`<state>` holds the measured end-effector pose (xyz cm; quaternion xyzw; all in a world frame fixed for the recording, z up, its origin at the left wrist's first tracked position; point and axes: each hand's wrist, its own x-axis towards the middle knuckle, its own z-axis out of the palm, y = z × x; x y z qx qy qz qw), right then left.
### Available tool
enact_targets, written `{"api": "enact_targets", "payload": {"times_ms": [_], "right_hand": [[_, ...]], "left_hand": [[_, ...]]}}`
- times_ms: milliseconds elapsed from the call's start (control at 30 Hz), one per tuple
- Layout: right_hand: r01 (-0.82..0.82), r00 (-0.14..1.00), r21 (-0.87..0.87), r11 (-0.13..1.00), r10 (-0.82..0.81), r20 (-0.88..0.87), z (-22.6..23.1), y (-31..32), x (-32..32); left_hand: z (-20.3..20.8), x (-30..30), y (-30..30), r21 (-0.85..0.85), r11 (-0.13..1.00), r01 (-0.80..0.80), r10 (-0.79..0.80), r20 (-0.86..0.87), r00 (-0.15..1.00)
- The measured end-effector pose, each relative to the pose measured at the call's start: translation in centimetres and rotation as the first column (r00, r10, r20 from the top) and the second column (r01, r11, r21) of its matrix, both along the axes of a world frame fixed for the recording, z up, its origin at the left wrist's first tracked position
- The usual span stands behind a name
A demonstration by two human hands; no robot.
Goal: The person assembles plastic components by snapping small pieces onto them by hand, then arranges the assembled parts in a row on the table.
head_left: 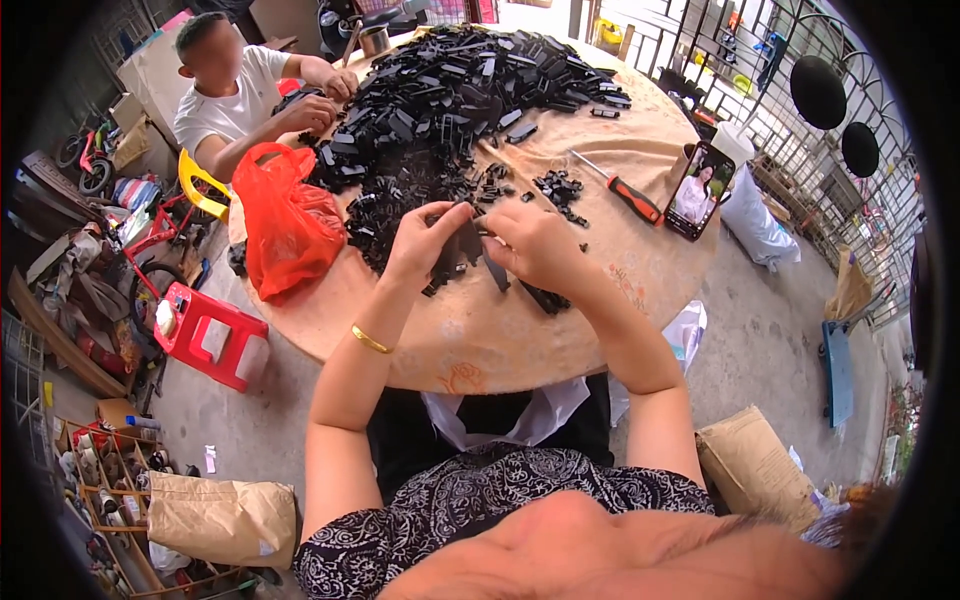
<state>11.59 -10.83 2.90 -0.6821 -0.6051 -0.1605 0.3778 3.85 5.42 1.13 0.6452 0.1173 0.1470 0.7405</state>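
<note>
At the near side of a round table, my left hand (428,240) and my right hand (535,242) meet with fingers pinched together. Between them is a flat black plastic part (461,246), held by the left fingers; its exact kind does not show. The right fingertips close on its upper edge or on a small piece there, partly hidden. A long black strip (495,270) points down below the right hand; I cannot tell if it is held. Small black clips (380,225) lie heaped beside the left hand. A smaller cluster of black pieces (562,190) lies beyond the right hand.
A large pile of black plastic parts (450,85) covers the table's far side. A red plastic bag (285,225) sits left; a screwdriver (632,198) and an upright phone (700,190) are right. Across the table, a person (235,95) handles parts. A red stool (212,338) stands on the floor.
</note>
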Motion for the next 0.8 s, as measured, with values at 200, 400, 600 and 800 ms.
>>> {"api": "enact_targets", "payload": {"times_ms": [200,400,600,800], "right_hand": [[-0.043,0.99,-0.095,0.995,0.055,0.129,-0.5,-0.3,0.1],[0.015,0.981,-0.147,0.989,0.014,0.195,-1.5,0.5,-1.5],[0.156,0.977,-0.148,0.977,-0.13,0.171,-1.8,1.2,-2.7],[0.198,0.967,-0.438,0.877,-0.247,-0.057,0.7,-2.4,3.9]], "left_hand": [[0.4,-0.3,-0.2,-0.13,0.99,0.059,-0.063,-0.022,0.998],[-0.2,-0.4,-0.1,-0.181,0.981,-0.071,0.07,-0.011,0.997],[-1.0,0.3,-0.1,-0.203,0.939,-0.279,0.301,0.087,0.95],[1.4,-2.4,-2.3,-0.007,0.977,0.213,-0.213,0.029,0.977]]}}
